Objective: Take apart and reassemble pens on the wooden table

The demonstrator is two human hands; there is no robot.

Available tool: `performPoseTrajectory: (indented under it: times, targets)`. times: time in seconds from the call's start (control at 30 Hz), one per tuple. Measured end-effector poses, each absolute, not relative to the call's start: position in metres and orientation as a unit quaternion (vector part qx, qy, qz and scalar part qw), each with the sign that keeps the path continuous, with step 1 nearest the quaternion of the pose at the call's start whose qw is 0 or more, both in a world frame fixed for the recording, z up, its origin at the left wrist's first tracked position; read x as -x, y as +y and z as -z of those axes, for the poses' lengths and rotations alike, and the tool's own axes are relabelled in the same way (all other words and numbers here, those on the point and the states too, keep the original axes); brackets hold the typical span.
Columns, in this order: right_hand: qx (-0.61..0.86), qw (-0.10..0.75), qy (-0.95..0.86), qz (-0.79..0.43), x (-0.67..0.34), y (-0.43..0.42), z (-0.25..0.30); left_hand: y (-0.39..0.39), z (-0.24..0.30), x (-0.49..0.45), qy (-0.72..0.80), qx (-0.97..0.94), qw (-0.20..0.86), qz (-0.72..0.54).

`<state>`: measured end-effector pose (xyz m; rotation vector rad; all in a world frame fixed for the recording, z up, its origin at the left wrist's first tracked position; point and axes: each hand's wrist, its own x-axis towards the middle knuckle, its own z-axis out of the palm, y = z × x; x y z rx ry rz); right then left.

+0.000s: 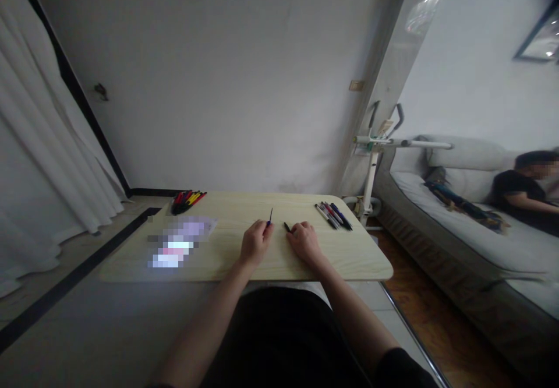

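My left hand is closed in a pinch over the middle of the pale wooden table. From its fingertips a thin dark stick with a bluish base, looking like a pen refill, points up and away from me. Just to the right, my right hand rests low at the tabletop, fingers curled round a black pen part whose tip sticks out to the left. The rest of that part is hidden by the hand. Several pens lie side by side farther right.
A bundle of red, yellow and black pens lies at the table's far left corner. Nearer stands a blurred-out bright patch. White exercise equipment and a grey sofa with a person on it are to the right.
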<state>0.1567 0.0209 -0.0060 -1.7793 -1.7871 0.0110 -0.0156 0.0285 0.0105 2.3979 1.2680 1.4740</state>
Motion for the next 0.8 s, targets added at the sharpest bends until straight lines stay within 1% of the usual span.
performPoseTrajectory:
  times: [0.23,0.37,0.63,0.8]
  targets:
    - [0.654,0.331,-0.68,0.005,-0.158,0.022,0.008,0.029,-0.009,0.015,0.414,-0.776,0.03,-0.475]
    - [0.646,0.379,-0.663,-0.01,-0.159,0.024,0.012,0.029,-0.01,0.016,0.417,-0.775,0.031,-0.474]
    - [0.546,0.546,-0.617,-0.15,-0.16,0.022,0.001,0.027,-0.012,0.015,0.408,-0.785,0.034,-0.465]
    - [0.493,0.576,-0.611,-0.226,-0.147,0.019,-0.022,0.024,-0.016,0.014,0.411,-0.788,0.034,-0.458]
